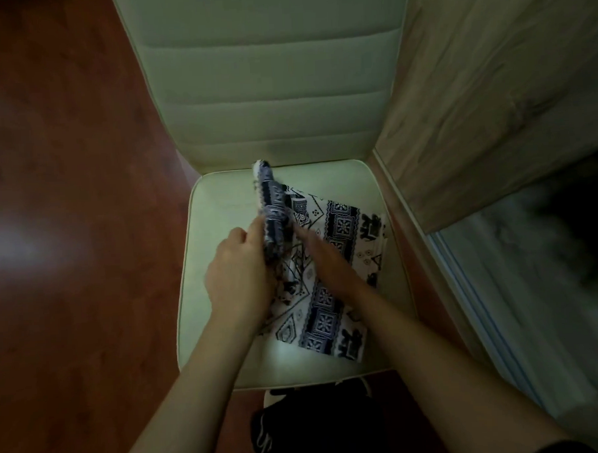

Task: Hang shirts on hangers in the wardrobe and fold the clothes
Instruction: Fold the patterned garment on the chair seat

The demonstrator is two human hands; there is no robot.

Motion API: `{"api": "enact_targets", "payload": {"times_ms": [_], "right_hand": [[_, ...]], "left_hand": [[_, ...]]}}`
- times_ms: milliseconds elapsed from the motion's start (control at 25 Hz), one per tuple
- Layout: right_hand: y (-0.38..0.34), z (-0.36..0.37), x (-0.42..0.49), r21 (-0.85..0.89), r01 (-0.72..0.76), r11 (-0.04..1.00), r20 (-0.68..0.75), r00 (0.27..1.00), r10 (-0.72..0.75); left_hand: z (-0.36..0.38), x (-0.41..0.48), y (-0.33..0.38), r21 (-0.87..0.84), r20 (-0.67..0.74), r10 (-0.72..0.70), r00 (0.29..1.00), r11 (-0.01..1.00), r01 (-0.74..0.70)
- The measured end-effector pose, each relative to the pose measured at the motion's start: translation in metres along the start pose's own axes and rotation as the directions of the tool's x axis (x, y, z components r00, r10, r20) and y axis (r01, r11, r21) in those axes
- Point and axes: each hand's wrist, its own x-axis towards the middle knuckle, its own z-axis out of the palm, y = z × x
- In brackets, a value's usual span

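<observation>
Head view: the patterned cloth (318,314), black, navy and white, lies on the cream chair seat (221,202), on the seat's 3 o'clock half, with its long axis running near 12 to 6 o'clock and its top leaning slightly toward 1. Along the cloth's 9 o'clock edge a raised flap (270,200) stands up off the seat, pointing to 12 o'clock. The left hand (237,266) is clamped on the lower end of this flap, fingers curled round its edge, and is the hand nearer to it. The right hand (321,256) lies just beside the flap at its 3 o'clock, fingers straight and together, laid flat on the cloth and pointing to 11 o'clock. It is motion-blurred, so how hard it presses cannot be told. In my judgement the step in hand is a fold. The flap would go over toward 3 o'clock across the flat portion, with the right hand marking the crease line, and that hand lies in the flap's path. The chair back (267,90) rises at 12 o'clock, close behind the flap's tip. A wood-grain panel (490,81) stands at 2 o'clock, near the seat's edge. Reddish floor (67,202) fills the 9 o'clock side, and a dark shoe (274,398) shows at 6 o'clock. A dark blurred mass at 3 o'clock cannot be identified.
</observation>
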Motion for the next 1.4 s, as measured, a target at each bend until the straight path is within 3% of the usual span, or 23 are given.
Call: {"api": "enact_targets", "payload": {"times_ms": [80, 120, 160, 280, 320, 400, 560, 680, 760, 840, 920, 1080, 1160, 1200, 1280, 1320, 1360, 1400], "right_hand": [[-0.019, -0.018, 0.002, 0.398, -0.080, 0.914, -0.056, 0.992, 0.112], [-0.026, -0.029, 0.005, 0.488, -0.105, 0.866, -0.066, 0.985, 0.157], [-0.034, -0.040, 0.006, 0.466, -0.112, 0.877, -0.094, 0.980, 0.175], [-0.043, -0.060, 0.001, -0.014, -0.162, 0.987, -0.303, 0.941, 0.150], [-0.039, -0.066, 0.001, -0.182, -0.172, 0.968, -0.384, 0.919, 0.092], [-0.030, -0.077, 0.002, -0.331, -0.131, 0.934, -0.449, 0.893, -0.034], [0.007, -0.095, 0.015, -0.408, -0.127, 0.904, -0.409, 0.911, -0.057], [0.033, -0.098, 0.007, -0.447, -0.213, 0.869, -0.471, 0.882, -0.026], [0.043, -0.090, -0.007, -0.404, -0.270, 0.874, -0.561, 0.828, -0.004], [0.049, -0.072, -0.027, -0.351, -0.248, 0.903, -0.628, 0.778, -0.031], [0.053, -0.049, -0.049, -0.357, -0.215, 0.909, -0.635, 0.770, -0.067], [0.070, -0.028, -0.062, -0.311, -0.213, 0.926, -0.625, 0.780, -0.030], [0.066, -0.029, -0.060, -0.242, -0.190, 0.951, -0.700, 0.713, -0.036], [0.060, -0.033, -0.058, -0.219, -0.154, 0.964, -0.746, 0.663, -0.063], [0.046, -0.045, -0.048, -0.200, -0.179, 0.963, -0.798, 0.600, -0.054], [0.042, -0.053, -0.038, -0.187, -0.234, 0.954, -0.801, 0.599, -0.010], [0.039, -0.060, -0.029, -0.182, -0.296, 0.938, -0.790, 0.612, 0.040], [0.039, -0.065, -0.019, -0.202, -0.329, 0.923, -0.766, 0.641, 0.061]], "left_hand": [[0.004, -0.016, 0.026, 0.134, -0.031, 0.155, 0.987, 0.980, -0.150], [0.012, -0.026, 0.038, 0.140, -0.047, 0.220, 0.974, 0.967, -0.212], [0.023, -0.037, 0.050, 0.136, -0.050, 0.276, 0.960, 0.954, -0.267], [0.064, -0.071, 0.080, 0.092, 0.056, 0.360, 0.931, 0.927, -0.363], [0.075, -0.081, 0.086, 0.081, 0.132, 0.348, 0.928, 0.930, -0.360], [0.098, -0.096, 0.087, 0.057, 0.234, 0.309, 0.922, 0.942, -0.330], [0.125, -0.111, 0.079, 0.046, 0.241, 0.386, 0.891, 0.912, -0.407], [0.124, -0.100, 0.061, 0.045, 0.096, 0.518, 0.850, 0.851, -0.524], [0.123, -0.079, 0.025, 0.090, -0.049, 0.639, 0.768, 0.768, -0.634], [0.117, -0.049, -0.024, 0.083, -0.039, 0.767, 0.641, 0.641, -0.763], [0.111, -0.016, -0.066, 0.091, -0.010, 0.829, 0.560, 0.558, -0.825], [0.102, 0.013, -0.097, 0.094, 0.070, 0.874, 0.480, 0.473, -0.876], [0.092, 0.007, -0.091, 0.056, 0.015, 0.880, 0.475, 0.473, -0.879], [0.083, 0.005, -0.083, 0.018, -0.076, 0.853, 0.516, 0.519, -0.855], [0.071, 0.014, -0.063, -0.143, -0.298, 0.611, 0.733, 0.731, -0.668], [0.067, 0.026, -0.054, -0.298, -0.343, 0.338, 0.876, 0.845, -0.443], [0.064, 0.040, -0.046, -0.467, -0.281, 0.019, 0.960, 0.871, -0.154], [0.061, 0.054, -0.040, -0.540, -0.133, -0.217, 0.967, 0.834, 0.113]]}}
